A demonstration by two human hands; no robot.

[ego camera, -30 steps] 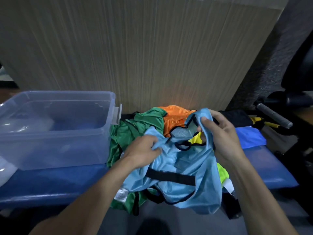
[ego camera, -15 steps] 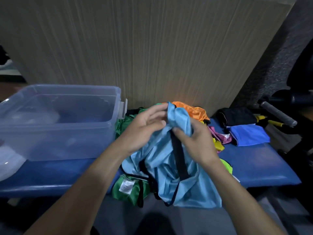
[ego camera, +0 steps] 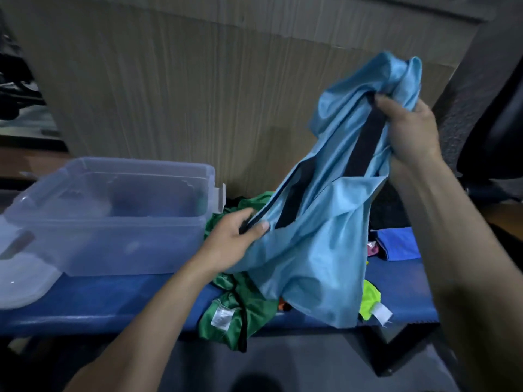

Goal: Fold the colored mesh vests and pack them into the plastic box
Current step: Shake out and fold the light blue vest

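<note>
Light blue mesh vest (ego camera: 325, 239) held up off the pile, stretched on a slant between both hands; black trim band runs along the stretch from upper right to lower left. Right hand (ego camera: 407, 128) raised high at right, fingers curled tight round a bunched upper part of the vest and the top of the black band; fabric spills above the fist. Left hand (ego camera: 235, 239) low, near the box corner; thumb and fingers pinch the black-edged hem, thumb on top, fingers pressed together beneath. Lower part of the vest hangs over the front edge of the blue padded bench (ego camera: 113, 301).

Green mesh vest (ego camera: 235, 315) crumpled beneath the blue one, white label showing, part of it drooping past the bench edge; neon yellow vest (ego camera: 370, 301) just right of it, white tag at its edge. Folded blue cloth (ego camera: 399, 244) farther right on the bench. Clear plastic box (ego camera: 113, 222) at left on the bench, open; no vests visible inside; its lid (ego camera: 22, 281) lies at its left front corner. Wood-grain panel (ego camera: 198, 94) behind.
</note>
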